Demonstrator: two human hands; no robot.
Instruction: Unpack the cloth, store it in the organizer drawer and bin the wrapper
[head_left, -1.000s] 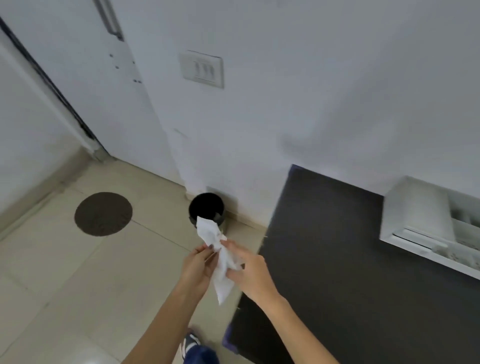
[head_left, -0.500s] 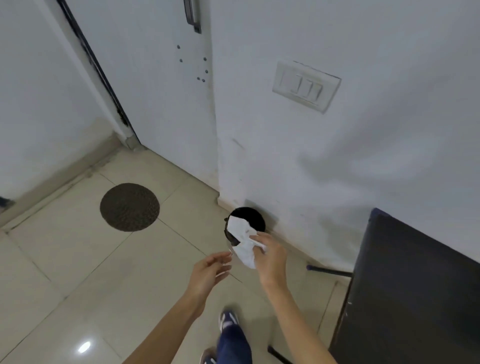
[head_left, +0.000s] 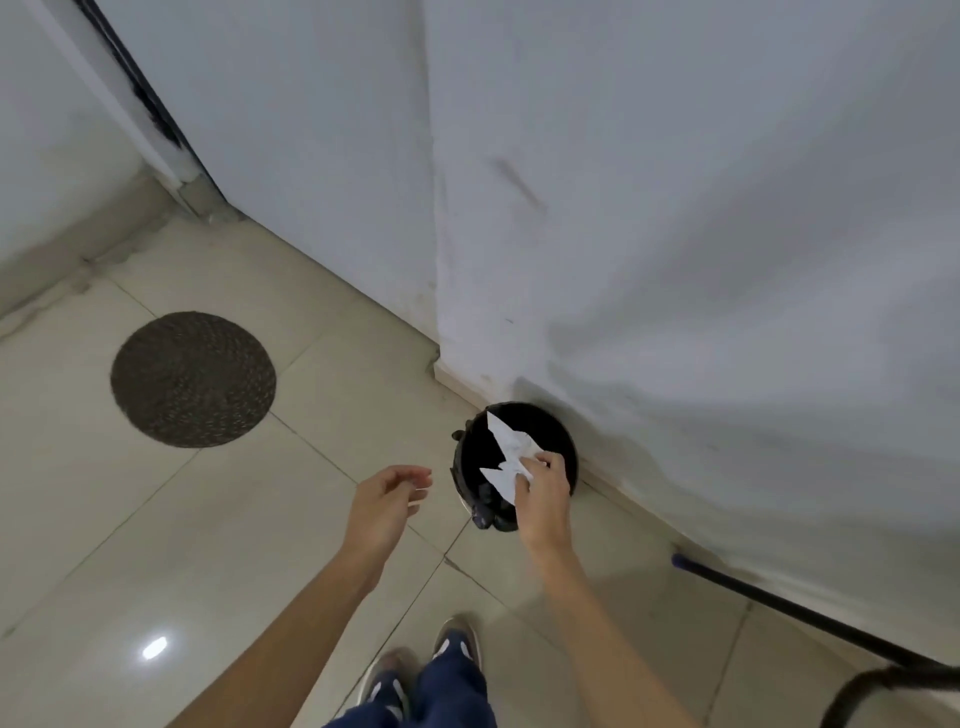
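One white wrapper (head_left: 506, 457), one black bin (head_left: 563, 441), one round dark mat (head_left: 192, 379), two hands. Right hand (head_left: 543, 491) pinches wrapper near its lower end, holding it over bin opening. Left hand (head_left: 387, 496) empty, fingers loosely curled, half open, just left of bin, apart from wrapper. Bin on tiled floor (head_left: 234, 545) against wall.

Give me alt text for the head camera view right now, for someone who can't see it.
The right hand holds a crumpled white wrapper over the open black bin standing on the tiled floor against a white wall. The left hand hangs empty beside it, and a round dark mat lies further left.
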